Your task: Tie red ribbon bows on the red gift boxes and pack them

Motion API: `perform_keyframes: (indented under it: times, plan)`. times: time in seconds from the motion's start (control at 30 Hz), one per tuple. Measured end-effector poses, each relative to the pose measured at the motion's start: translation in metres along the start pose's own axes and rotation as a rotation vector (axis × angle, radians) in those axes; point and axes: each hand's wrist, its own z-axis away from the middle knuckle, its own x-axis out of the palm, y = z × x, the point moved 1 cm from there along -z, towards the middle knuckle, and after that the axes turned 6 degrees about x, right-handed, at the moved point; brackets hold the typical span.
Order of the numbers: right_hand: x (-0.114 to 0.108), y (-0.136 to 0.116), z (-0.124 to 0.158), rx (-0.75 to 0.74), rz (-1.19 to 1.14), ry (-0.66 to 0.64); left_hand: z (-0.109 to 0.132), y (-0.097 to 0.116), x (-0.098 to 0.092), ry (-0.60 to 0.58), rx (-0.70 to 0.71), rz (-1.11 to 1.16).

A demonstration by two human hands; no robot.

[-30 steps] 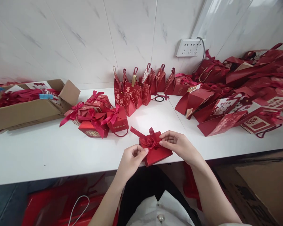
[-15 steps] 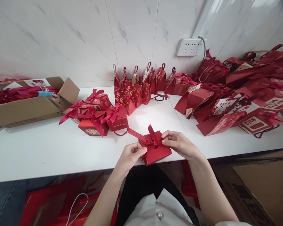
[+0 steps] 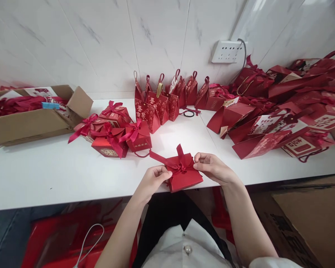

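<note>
A red gift box [image 3: 185, 181] lies at the table's front edge, right before me. Across its top runs a red ribbon [image 3: 181, 167] tied in a bow, with one tail pointing up and another stretching to the upper left. My left hand [image 3: 155, 178] pinches the bow's left loop between thumb and forefinger. On the other side, my right hand [image 3: 212, 167] pinches the right loop, its fingers curled. Both hands are at the sides of the box, close to its top.
Several ribboned red boxes [image 3: 138, 136] stand to the left, near an open cardboard carton [image 3: 25, 124] of red ribbons. Upright red bags [image 3: 147, 111] line the wall. A heap of red boxes [image 3: 262, 143] fills the right side. A socket strip [image 3: 226, 52] is on the wall.
My hands have drawn slightly apart, pulling the loops outward. The view has tilted a little, so the table sits slightly higher. The box stays in place.
</note>
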Motion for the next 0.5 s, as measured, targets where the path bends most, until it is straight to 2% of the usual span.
perform_keyframes:
  times: [0.3, 0.5]
  plan:
    - [-0.003, 0.007, -0.004, -0.002, -0.058, -0.100, -0.004, -0.006, -0.004, -0.033, 0.002, 0.033]
    - [-0.004, 0.010, -0.008, -0.041, -0.070, -0.101, -0.008, -0.014, -0.008, -0.036, 0.038, 0.042]
